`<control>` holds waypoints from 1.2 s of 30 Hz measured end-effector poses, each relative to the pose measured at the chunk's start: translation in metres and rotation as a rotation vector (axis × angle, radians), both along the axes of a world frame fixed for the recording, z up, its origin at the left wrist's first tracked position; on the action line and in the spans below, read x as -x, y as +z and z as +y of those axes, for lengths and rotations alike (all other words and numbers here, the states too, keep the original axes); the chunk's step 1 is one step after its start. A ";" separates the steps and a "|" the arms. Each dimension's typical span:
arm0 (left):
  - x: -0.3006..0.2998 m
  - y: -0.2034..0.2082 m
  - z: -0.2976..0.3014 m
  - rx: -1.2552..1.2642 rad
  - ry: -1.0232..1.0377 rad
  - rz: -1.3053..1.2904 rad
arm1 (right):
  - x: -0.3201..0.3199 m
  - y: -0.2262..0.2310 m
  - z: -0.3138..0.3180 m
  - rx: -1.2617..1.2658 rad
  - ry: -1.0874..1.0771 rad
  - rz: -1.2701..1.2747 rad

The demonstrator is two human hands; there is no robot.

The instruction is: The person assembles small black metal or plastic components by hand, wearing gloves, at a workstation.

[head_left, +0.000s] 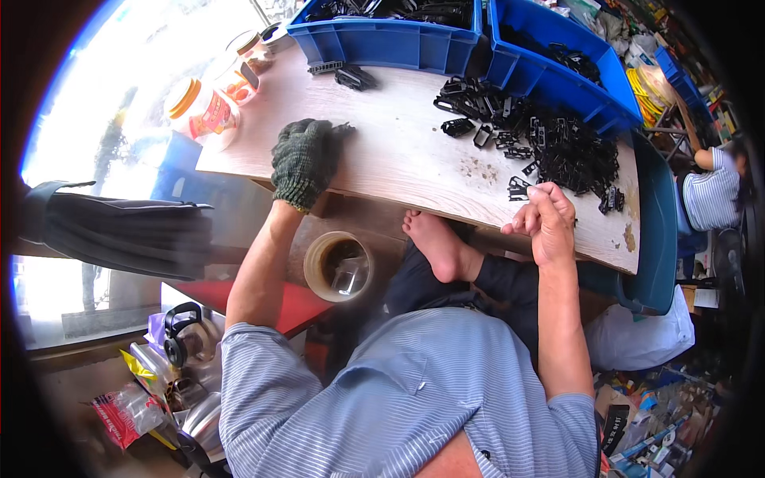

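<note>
My left hand point(305, 162), in a dark green knitted glove, is closed at the left part of the wooden tabletop point(398, 151). A small dark bit sticks out past its fingers; whether it is a part or a glove tip I cannot make out. My bare right hand point(547, 219) hovers by the table's near edge, its fingers curled. At its thumb and forefinger is a small black plastic clip-like part point(519, 189), apparently pinched there. Just beyond lies a heap of similar black plastic parts point(570, 151), with several loose ones spread to its left.
Two blue bins point(382, 44) point(558, 80) of black parts stand along the far edge. Jars with orange lids point(203, 111) are at the left. Two black pieces point(355, 77) lie before the left bin. Below the table are a round bucket point(312, 267) and a bare foot point(437, 247). Another person point(713, 191) is at far right.
</note>
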State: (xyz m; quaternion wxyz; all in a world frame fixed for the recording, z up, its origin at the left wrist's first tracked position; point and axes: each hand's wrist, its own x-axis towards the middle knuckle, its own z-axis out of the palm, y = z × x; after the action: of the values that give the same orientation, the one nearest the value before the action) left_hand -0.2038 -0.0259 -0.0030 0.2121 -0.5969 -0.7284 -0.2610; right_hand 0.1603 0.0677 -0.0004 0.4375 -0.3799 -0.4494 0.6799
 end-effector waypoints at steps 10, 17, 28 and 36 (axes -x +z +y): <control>-0.091 -0.014 0.008 -0.193 -0.447 -1.243 | 0.007 0.008 0.000 -0.017 -0.040 0.079; -0.180 -0.004 0.028 0.049 -0.561 -1.322 | 0.018 0.019 -0.002 -0.095 -0.042 0.120; -0.193 -0.008 0.034 0.199 -0.582 -1.121 | 0.021 0.003 -0.007 -0.087 -0.042 0.030; -0.191 0.001 0.031 0.194 -0.639 -1.165 | 0.031 0.016 -0.014 -0.026 -0.041 -0.022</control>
State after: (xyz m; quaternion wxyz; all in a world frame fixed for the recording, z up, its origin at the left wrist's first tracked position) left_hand -0.0126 0.0053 -0.0019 -0.3582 -0.5613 -0.5313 -0.5238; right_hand 0.1295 0.0540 0.0155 0.4513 -0.3910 -0.4551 0.6606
